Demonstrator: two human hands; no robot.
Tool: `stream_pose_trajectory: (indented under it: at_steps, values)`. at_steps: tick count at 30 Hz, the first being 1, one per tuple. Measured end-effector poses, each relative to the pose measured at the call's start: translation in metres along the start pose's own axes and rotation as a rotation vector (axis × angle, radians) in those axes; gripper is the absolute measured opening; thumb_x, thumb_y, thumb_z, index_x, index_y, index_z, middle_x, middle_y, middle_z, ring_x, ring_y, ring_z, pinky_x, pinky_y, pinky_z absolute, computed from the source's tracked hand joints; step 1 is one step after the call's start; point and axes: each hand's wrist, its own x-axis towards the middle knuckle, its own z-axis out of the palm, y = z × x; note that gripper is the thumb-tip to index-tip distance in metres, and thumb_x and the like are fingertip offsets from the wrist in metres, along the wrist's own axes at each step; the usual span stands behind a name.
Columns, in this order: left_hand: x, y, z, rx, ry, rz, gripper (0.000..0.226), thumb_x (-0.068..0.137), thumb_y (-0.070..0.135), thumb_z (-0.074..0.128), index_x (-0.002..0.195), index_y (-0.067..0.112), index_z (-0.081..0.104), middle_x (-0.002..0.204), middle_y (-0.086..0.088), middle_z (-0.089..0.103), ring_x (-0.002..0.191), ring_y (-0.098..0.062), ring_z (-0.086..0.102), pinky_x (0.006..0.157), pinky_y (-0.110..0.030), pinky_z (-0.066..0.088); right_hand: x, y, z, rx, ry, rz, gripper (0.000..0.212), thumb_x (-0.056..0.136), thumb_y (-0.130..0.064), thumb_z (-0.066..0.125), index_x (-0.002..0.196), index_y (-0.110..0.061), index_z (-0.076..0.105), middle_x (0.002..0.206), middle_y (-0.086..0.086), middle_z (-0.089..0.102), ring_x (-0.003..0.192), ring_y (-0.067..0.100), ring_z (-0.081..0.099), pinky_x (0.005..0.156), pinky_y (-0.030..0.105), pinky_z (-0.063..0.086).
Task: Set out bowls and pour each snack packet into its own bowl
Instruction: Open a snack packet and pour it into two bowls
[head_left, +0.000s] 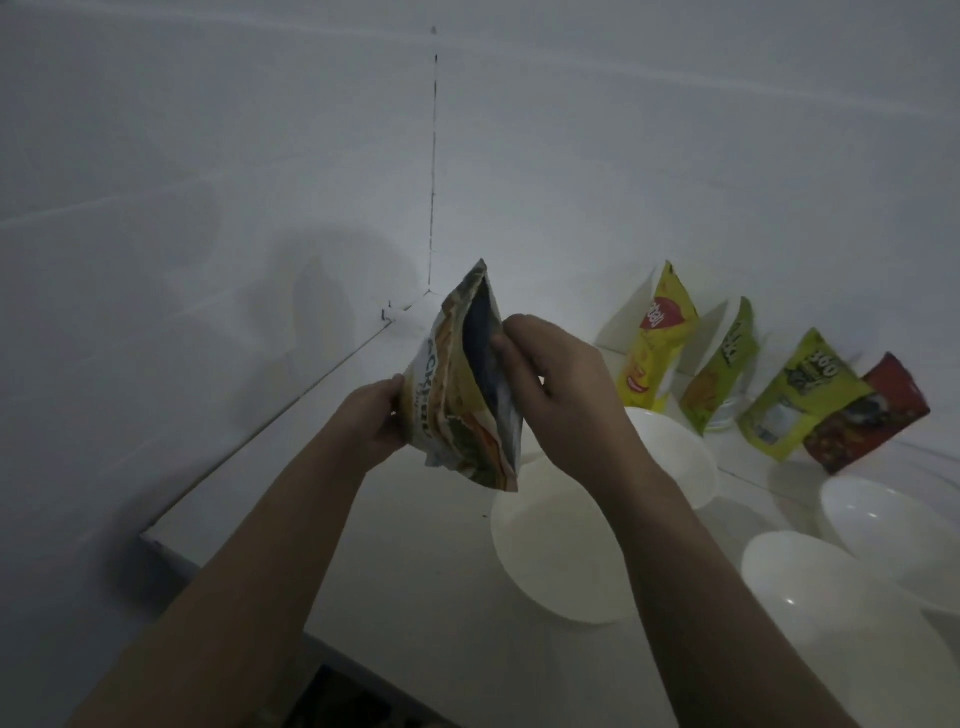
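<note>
Snack packet (462, 384) held open over a white bowl (550, 566)
Left hand (376, 415) grips its side, right hand (556, 384) pinches the mouth; looks torn open, too dim to swear.

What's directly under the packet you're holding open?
A white bowl sits below the open packet, looking empty; the right hand and forearm cover part of its rim.

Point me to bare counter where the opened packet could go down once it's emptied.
Free: the counter strip between the left wall and the nearest bowl, under the packet both hands hold. Crowded: the right side, where three more bowls sit close together in front of four packets leaning along the back wall.
</note>
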Motion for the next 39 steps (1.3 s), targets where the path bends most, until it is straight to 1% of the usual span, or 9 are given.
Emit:
stream_pose_trajectory:
  at_steps: [3,6,10,16,19,22,28,31,39]
  values:
    - [0.019,0.012,-0.007,-0.123,0.022,0.003,0.041,0.103,0.023,0.031,0.133,0.0,0.048,0.126,-0.023,0.059,0.111,-0.034,0.06,0.075,-0.043,0.057,0.007,0.011,0.0,-0.072,0.012,0.011,0.031,0.101,-0.013,0.045,0.071,-0.013,0.037,0.062,-0.01,0.032,0.059,0.007,0.035,0.056,0.016,0.029]
    - [0.029,0.031,-0.009,-0.169,0.038,0.063,0.042,0.105,0.023,0.025,0.133,0.001,0.047,0.111,-0.017,0.061,0.099,-0.028,0.06,0.074,-0.041,0.053,0.012,0.023,0.008,-0.15,0.041,0.097,0.028,0.102,-0.017,0.043,0.074,-0.011,0.044,0.065,-0.007,0.04,0.063,0.013,0.04,0.057,0.025,0.03]
    - [0.052,0.048,-0.007,-0.199,-0.017,0.108,0.042,0.105,0.02,0.026,0.139,0.002,0.042,0.116,-0.01,0.06,0.102,-0.025,0.06,0.084,-0.041,0.052,0.02,0.037,0.026,-0.148,0.114,0.168,0.028,0.102,-0.02,0.041,0.081,-0.006,0.054,0.072,0.002,0.051,0.068,0.02,0.051,0.06,0.039,0.048]
    - [0.093,0.075,0.003,-0.092,-0.122,0.181,0.062,0.093,0.06,0.043,0.129,0.012,0.058,0.124,-0.013,0.066,0.114,-0.031,0.063,0.097,-0.05,0.05,0.047,0.068,0.036,-0.217,0.222,0.301,0.023,0.101,-0.016,0.047,0.083,-0.008,0.058,0.072,-0.001,0.056,0.067,0.015,0.048,0.057,0.016,0.03]
    - [0.117,0.08,0.011,-0.053,-0.03,0.265,0.046,0.093,0.05,0.054,0.112,0.01,0.066,0.111,-0.01,0.071,0.103,-0.027,0.068,0.091,-0.045,0.055,0.054,0.084,0.048,-0.232,0.27,0.442,0.021,0.099,-0.016,0.05,0.085,-0.008,0.064,0.075,0.001,0.063,0.068,0.016,0.052,0.056,0.01,0.031]
    - [0.141,0.078,0.015,0.021,0.015,0.338,0.034,0.095,0.045,0.054,0.095,0.014,0.068,0.098,-0.006,0.072,0.093,-0.023,0.07,0.084,-0.039,0.057,0.055,0.098,0.062,-0.202,0.255,0.589,0.019,0.099,-0.017,0.05,0.092,-0.012,0.068,0.085,0.0,0.069,0.078,0.017,0.061,0.065,0.019,0.043]
    - [0.177,0.077,0.018,0.193,0.121,0.519,0.044,0.094,0.052,0.05,0.089,0.009,0.06,0.084,-0.004,0.065,0.073,-0.016,0.064,0.069,-0.032,0.056,0.049,0.096,0.079,0.167,0.318,0.76,0.027,0.104,-0.035,0.035,0.105,-0.037,0.061,0.101,-0.018,0.065,0.102,0.008,0.061,0.085,0.027,0.05]
    - [0.186,0.078,0.019,0.22,0.134,0.534,0.045,0.093,0.055,0.05,0.088,0.011,0.058,0.084,-0.005,0.065,0.073,-0.018,0.065,0.066,-0.032,0.056,0.05,0.097,0.085,0.162,0.339,0.757,0.035,0.103,-0.045,0.034,0.104,-0.03,0.066,0.1,-0.012,0.068,0.1,0.007,0.062,0.083,0.023,0.048]
    - [0.179,0.07,0.022,0.262,0.174,0.594,0.038,0.094,0.052,0.048,0.075,0.019,0.053,0.075,0.001,0.063,0.067,-0.013,0.065,0.058,-0.028,0.055,0.059,0.107,0.099,-0.109,0.516,0.717,0.017,0.099,-0.023,0.051,0.09,-0.02,0.065,0.081,-0.018,0.062,0.079,0.001,0.057,0.066,0.007,0.041]
